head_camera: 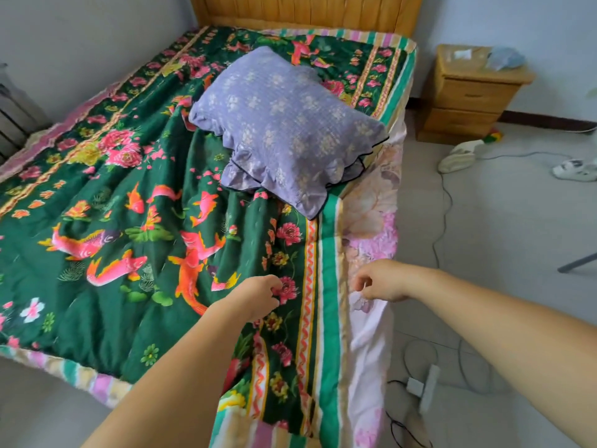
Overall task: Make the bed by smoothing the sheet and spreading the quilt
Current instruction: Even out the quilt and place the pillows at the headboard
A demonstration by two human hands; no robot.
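A single head-worn wide view looks forward and down from the bed's (371,367) near right corner, along its length to the far headboard (307,11). It sits close: both forearms reach in from the near edge, with floor (500,221) along the right.

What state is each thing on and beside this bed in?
Quilt: spread over bed, wrinkled.
Pillow: lying askew on quilt.
Sheet: exposed along right edge, creased.
Nightstand: drawers closed.
Left hand: fingers curled, on quilt.
Right hand: loosely curled at quilt's edge; grip unclear.
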